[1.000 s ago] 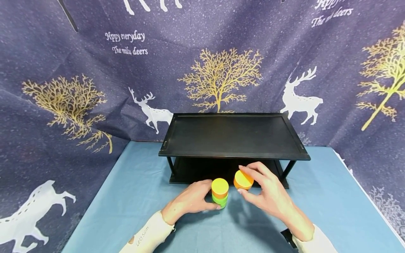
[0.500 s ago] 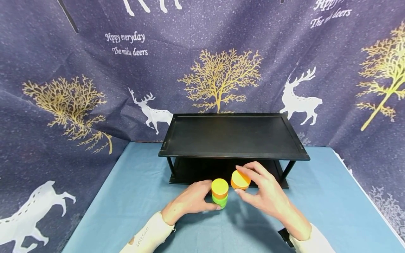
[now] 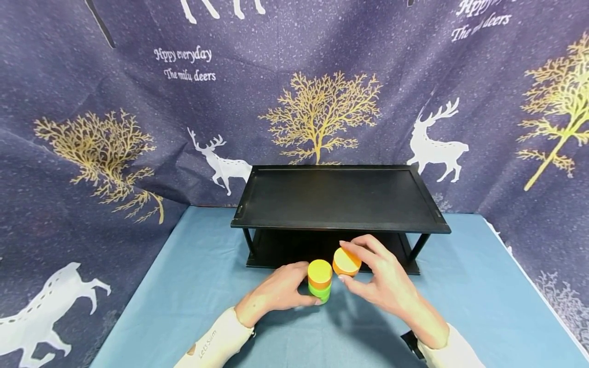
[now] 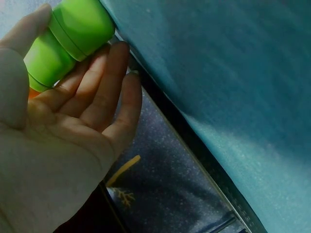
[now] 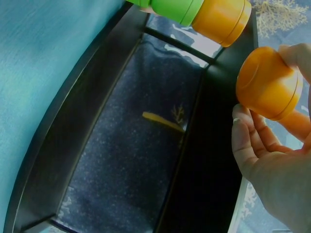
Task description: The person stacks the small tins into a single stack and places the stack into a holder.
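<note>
A stack of small round lidded containers, green (image 3: 320, 292) below and orange (image 3: 319, 273) on top, stands on the table. My left hand (image 3: 281, 289) holds the green part, thumb at the front and fingers behind. Two green containers (image 4: 87, 26) show end to end between thumb and fingers in the left wrist view. Just right of the stack, my right hand (image 3: 385, 278) pinches a second orange container (image 3: 347, 261) between thumb and fingers, its top level with the stack's. The right wrist view shows this held orange container (image 5: 267, 85) slightly apart from the stacked one.
A black two-tier shelf (image 3: 338, 199) stands right behind the hands, its lower board (image 3: 285, 250) low over the blue tablecloth (image 3: 207, 266). Behind it hangs a dark blue cloth (image 3: 239, 117) printed with deer and trees.
My right hand has moved left with its orange container, narrowing the distance to the stack. My left hand and the stack have stayed put.
</note>
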`<state>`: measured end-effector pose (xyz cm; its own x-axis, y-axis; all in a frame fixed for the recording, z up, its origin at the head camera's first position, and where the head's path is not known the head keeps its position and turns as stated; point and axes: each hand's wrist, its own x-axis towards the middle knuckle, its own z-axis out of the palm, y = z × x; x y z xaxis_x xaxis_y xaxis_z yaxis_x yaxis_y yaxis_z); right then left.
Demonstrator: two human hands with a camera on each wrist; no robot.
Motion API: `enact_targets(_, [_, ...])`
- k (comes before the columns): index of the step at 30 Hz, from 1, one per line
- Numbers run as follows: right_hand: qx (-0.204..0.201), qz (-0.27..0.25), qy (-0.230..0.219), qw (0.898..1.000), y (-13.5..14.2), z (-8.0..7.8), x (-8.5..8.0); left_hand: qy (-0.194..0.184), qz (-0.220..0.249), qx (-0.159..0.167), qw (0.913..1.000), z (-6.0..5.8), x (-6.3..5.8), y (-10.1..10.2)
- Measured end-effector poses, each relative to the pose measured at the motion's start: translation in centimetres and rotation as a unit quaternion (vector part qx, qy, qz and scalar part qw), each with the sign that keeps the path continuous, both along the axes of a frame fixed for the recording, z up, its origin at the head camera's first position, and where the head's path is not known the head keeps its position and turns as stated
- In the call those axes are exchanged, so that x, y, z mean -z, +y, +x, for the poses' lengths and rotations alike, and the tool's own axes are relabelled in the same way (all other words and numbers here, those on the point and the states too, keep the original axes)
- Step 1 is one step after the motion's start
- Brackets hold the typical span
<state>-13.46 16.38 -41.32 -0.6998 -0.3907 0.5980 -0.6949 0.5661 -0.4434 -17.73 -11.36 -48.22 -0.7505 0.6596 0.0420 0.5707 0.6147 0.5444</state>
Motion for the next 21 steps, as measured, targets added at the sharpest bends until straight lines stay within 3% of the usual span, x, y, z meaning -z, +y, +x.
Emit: enact_targets(21, [-0.005, 0.001, 0.003, 1.000, -0.83, -0.33, 0.20, -0.006, 0.001, 0.001, 1.0000, -0.10, 0.04, 0.03])
